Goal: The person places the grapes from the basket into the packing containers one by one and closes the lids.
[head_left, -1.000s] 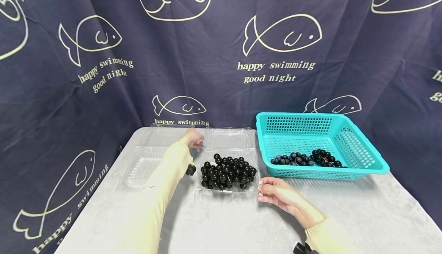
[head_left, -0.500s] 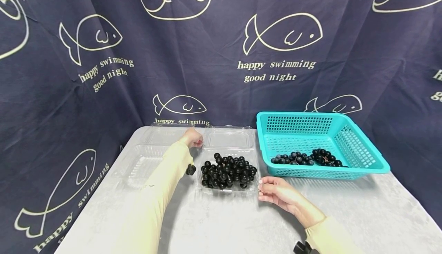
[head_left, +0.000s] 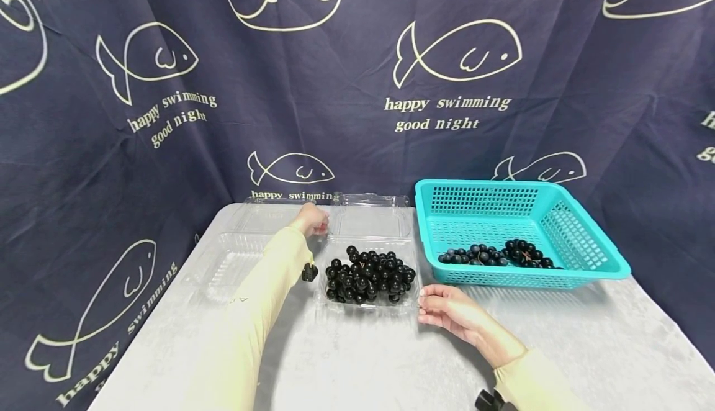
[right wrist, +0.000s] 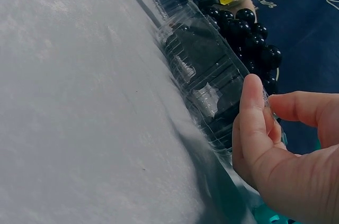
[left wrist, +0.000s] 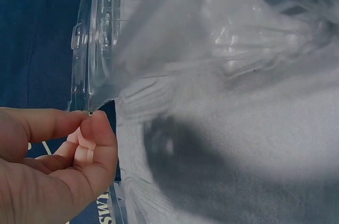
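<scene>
A clear plastic clamshell box (head_left: 368, 307) stands in the middle of the table, holding black grapes (head_left: 365, 277). Its lid (head_left: 370, 220) is folded back behind it, tilted up slightly. My left hand (head_left: 311, 220) pinches the lid's left edge between thumb and index finger, as the left wrist view shows from close by. At the box's front right corner, my right hand (head_left: 449, 313) pinches the rim; in the right wrist view the thumb and index finger (right wrist: 253, 99) meet at that edge. A second clear clamshell box (head_left: 223, 265) lies unfolded to the left, partly behind my left sleeve.
A turquoise plastic basket (head_left: 609, 262) stands at the right, with more dark grapes (head_left: 491, 256) inside near its front wall. Dark blue fabric (head_left: 357, 88) with fish drawings hangs behind the grey table (head_left: 357, 361). Black wrist cameras (head_left: 309, 272) sit on both wrists.
The lid of the grape box has risen a little at its back edge, with my left hand moving up slightly. My right hand has stayed at the corner.
</scene>
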Demonstrator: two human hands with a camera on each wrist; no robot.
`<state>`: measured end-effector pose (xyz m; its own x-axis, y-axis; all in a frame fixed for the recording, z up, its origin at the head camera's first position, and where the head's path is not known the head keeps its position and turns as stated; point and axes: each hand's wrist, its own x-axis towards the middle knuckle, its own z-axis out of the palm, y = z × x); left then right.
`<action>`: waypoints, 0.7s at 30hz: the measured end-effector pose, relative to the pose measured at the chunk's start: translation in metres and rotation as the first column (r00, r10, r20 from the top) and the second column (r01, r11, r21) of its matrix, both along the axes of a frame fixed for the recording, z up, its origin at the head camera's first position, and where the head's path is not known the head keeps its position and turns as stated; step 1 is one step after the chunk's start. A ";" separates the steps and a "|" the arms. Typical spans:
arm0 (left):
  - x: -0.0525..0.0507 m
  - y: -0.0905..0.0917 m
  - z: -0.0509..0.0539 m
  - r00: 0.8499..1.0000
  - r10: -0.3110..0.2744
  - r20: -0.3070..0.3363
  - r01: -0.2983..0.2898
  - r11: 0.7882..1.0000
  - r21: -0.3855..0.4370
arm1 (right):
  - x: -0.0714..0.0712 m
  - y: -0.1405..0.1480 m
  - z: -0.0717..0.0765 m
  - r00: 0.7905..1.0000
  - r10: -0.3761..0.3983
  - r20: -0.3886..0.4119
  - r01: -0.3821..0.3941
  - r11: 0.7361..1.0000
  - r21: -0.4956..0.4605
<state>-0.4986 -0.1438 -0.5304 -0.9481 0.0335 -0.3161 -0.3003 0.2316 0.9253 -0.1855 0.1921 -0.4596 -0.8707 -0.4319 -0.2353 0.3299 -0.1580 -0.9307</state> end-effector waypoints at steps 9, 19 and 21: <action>0.085 0.026 0.096 0.998 0.053 0.023 -0.050 0.994 -0.101 | 0.000 0.000 0.001 1.000 -0.003 0.009 0.003 1.000 -0.007; 0.122 0.028 0.129 0.999 0.047 -0.004 -0.047 0.998 -0.038 | 0.000 0.000 0.001 1.000 -0.003 0.013 0.003 1.000 -0.004; 0.121 0.028 0.129 0.999 0.048 -0.001 -0.048 0.998 -0.042 | 0.000 0.000 0.001 1.000 -0.004 0.012 0.004 1.000 -0.003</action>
